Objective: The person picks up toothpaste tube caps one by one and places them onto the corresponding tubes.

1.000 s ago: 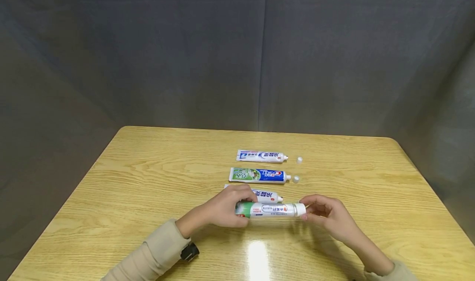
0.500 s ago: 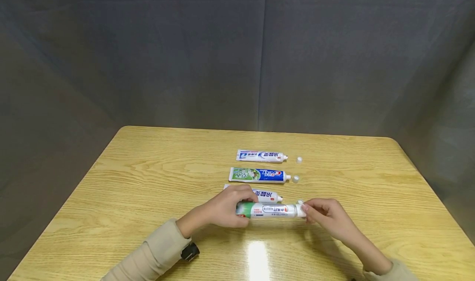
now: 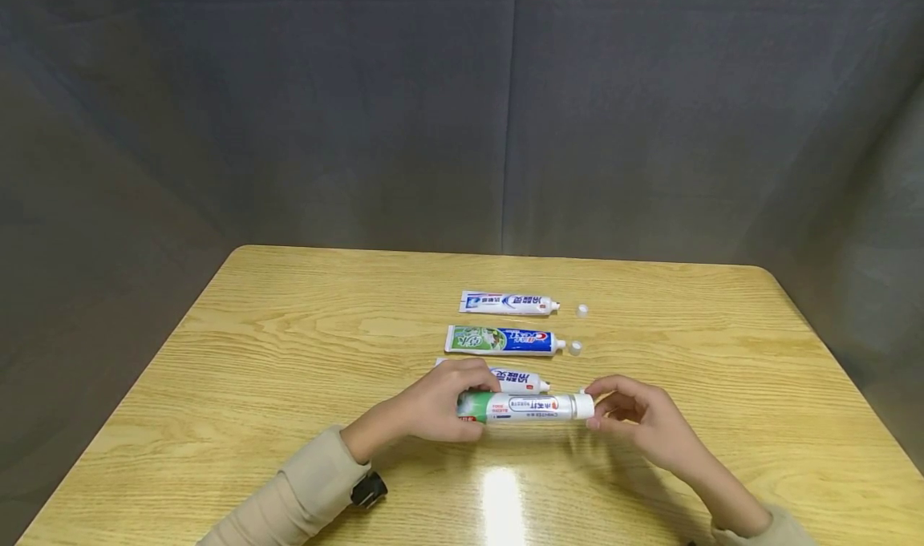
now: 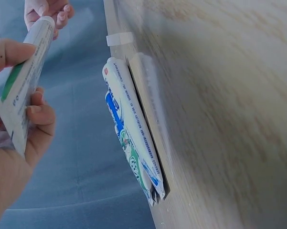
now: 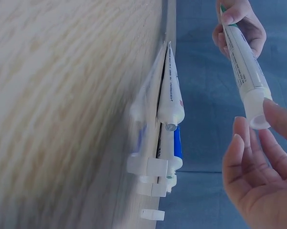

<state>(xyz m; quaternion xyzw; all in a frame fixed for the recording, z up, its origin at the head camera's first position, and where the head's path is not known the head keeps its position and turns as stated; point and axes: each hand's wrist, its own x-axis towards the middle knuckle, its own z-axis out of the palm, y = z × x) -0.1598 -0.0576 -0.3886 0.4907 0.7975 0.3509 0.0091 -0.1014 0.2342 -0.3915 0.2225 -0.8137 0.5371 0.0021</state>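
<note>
The head view has the left hand (image 3: 447, 402) wrapped round a green-and-white tube (image 3: 530, 407), held level above the table (image 3: 289, 353); the right hand (image 3: 642, 418) has loosely curved fingers about its white cap (image 3: 584, 406), though whether they pinch it I cannot tell. Just beyond the held tube lies a white tube (image 3: 514, 381), partly hidden by the left hand, then a blue-and-green tube (image 3: 505, 340), then another white tube (image 3: 508, 303), all roughly parallel to it. The table is yellowish wood grain, with a glare patch nearer the wearer than the held tube; dark grey cloth (image 3: 361, 129) hangs behind. The right wrist view shows three loose caps (image 5: 157, 167) clearly, the left wrist view the held tube's flat tail, which the head view hides.
</note>
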